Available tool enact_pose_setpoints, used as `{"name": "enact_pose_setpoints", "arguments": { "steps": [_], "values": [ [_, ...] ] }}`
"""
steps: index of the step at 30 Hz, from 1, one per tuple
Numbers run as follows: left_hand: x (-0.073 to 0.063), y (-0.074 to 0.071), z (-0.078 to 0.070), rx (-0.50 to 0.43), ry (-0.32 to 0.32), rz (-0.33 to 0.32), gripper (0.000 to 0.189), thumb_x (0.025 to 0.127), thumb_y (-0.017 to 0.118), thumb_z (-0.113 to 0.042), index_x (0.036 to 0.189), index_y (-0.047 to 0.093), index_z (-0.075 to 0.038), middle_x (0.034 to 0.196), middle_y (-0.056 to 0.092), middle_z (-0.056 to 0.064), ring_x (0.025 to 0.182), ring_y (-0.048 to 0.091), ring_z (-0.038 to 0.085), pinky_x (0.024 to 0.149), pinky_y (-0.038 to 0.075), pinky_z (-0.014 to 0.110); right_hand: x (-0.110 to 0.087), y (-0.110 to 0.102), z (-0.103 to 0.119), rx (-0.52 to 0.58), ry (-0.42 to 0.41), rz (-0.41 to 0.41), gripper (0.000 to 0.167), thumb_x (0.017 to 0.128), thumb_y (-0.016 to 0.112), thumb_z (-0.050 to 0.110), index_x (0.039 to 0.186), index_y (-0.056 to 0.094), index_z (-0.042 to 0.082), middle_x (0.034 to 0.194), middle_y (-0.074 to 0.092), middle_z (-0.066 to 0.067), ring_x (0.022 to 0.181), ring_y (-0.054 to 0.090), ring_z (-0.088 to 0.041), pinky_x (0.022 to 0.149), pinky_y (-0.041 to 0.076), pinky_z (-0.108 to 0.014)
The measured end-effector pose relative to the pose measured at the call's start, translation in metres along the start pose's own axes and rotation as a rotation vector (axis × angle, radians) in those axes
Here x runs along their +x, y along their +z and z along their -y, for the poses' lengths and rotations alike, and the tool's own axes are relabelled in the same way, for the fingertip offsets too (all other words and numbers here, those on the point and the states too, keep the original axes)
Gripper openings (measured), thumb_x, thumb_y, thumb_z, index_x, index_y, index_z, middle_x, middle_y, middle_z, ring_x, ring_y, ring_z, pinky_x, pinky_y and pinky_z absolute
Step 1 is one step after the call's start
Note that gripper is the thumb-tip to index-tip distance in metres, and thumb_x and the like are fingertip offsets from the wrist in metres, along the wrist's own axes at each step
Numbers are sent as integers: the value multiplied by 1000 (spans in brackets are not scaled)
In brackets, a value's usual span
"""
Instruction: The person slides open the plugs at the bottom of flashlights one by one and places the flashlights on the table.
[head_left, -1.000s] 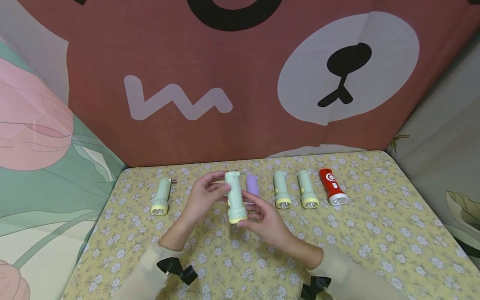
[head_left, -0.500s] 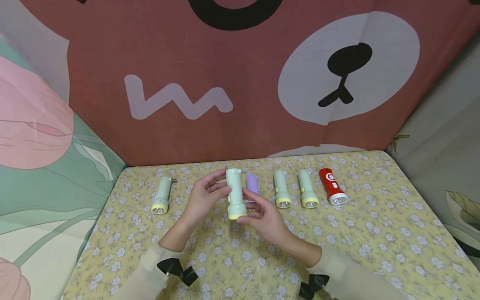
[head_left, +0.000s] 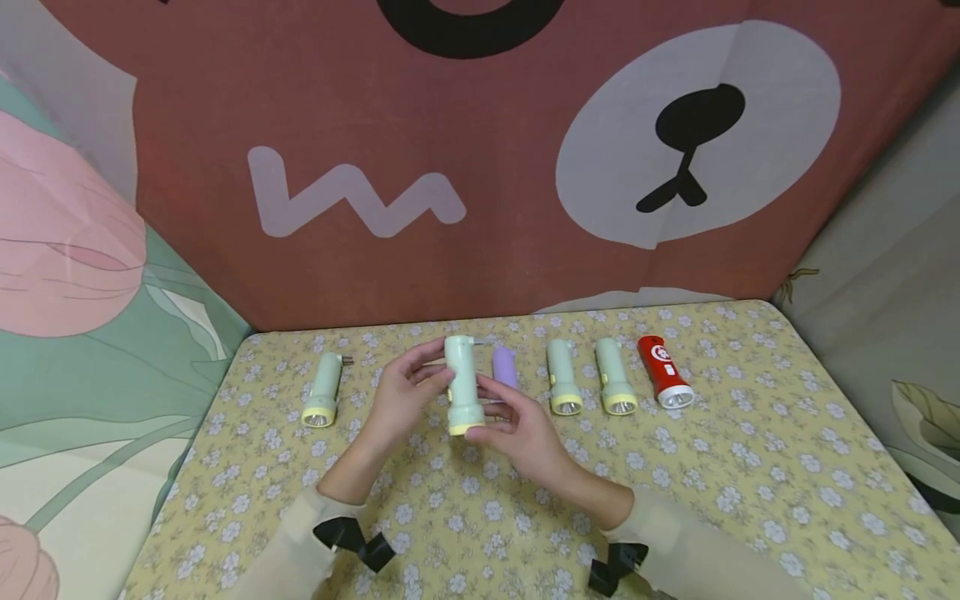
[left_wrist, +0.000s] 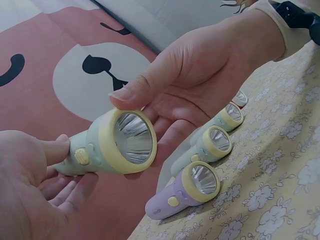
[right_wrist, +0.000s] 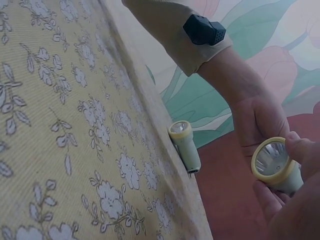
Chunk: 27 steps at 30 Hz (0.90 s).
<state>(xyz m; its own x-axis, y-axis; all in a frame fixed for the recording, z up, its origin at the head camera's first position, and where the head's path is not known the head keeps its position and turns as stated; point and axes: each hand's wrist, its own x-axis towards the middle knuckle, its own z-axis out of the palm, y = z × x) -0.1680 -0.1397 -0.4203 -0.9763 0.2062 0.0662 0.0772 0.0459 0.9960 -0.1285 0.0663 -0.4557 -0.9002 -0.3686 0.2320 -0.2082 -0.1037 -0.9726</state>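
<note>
A pale green flashlight (head_left: 462,379) with a yellow rim is held above the table between both hands, its lamp end toward the person. My left hand (head_left: 405,398) grips the body from the left, thumb near the yellow switch in the left wrist view. From the right, my right hand (head_left: 531,433) pinches the lamp end, its thumb on the yellow rim (left_wrist: 105,142). A thin prong sticks out at the upper end in the head view. The lens (right_wrist: 271,159) looks unlit in the right wrist view. Behind the hands lies a purple flashlight (head_left: 505,367), partly hidden in the head view.
One green flashlight (head_left: 324,390) with its plug prongs out lies at the left. Two more green flashlights, the nearer one (head_left: 564,379) beside the other (head_left: 615,379), and a red flashlight (head_left: 665,372) lie to the right. A flowered cloth (head_left: 720,483) covers the table; a printed curtain (head_left: 420,275) hangs behind.
The held flashlight has risen slightly and, in the last half second, shifted a little left, with the right hand following. Both hands keep their hold; the flashlights on the table stay put.
</note>
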Motion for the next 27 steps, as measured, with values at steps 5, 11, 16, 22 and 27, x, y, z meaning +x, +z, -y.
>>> {"name": "enact_pose_setpoints", "arguments": {
  "steps": [5,11,16,22,27],
  "values": [
    [1,-1,-1,13,-14,-23,48,100,65,-6,147,53,-6,139,59,12,118,63,28,90,59,36,4,1,0,-2,7,4,72,90,77,2,153,42,-1,143,53,-22,123,60,-39,97,56,-34],
    [1,-5,-3,6,-29,-35,47,101,64,-6,146,52,-4,138,59,14,118,64,28,89,59,36,8,4,0,7,19,17,71,91,76,2,153,41,-2,142,55,-24,121,60,-42,95,57,-35],
    [2,-9,-2,-5,-51,-44,48,101,64,-7,147,51,-3,139,58,14,118,64,27,89,59,35,13,7,-1,8,59,18,72,91,77,4,153,41,-2,137,57,-24,120,61,-40,93,58,-33],
    [3,-13,-1,-1,-77,-69,48,100,65,-6,146,52,-3,139,59,16,115,65,25,88,59,35,17,10,0,19,77,37,71,92,75,4,153,40,-4,135,56,-27,119,62,-40,92,58,-33],
    [5,-17,0,0,-79,-82,49,100,64,-3,147,50,0,139,58,18,113,66,23,88,59,33,20,13,1,17,92,33,70,93,75,5,153,40,-3,133,57,-28,119,63,-40,93,57,-32]
  ]
}}
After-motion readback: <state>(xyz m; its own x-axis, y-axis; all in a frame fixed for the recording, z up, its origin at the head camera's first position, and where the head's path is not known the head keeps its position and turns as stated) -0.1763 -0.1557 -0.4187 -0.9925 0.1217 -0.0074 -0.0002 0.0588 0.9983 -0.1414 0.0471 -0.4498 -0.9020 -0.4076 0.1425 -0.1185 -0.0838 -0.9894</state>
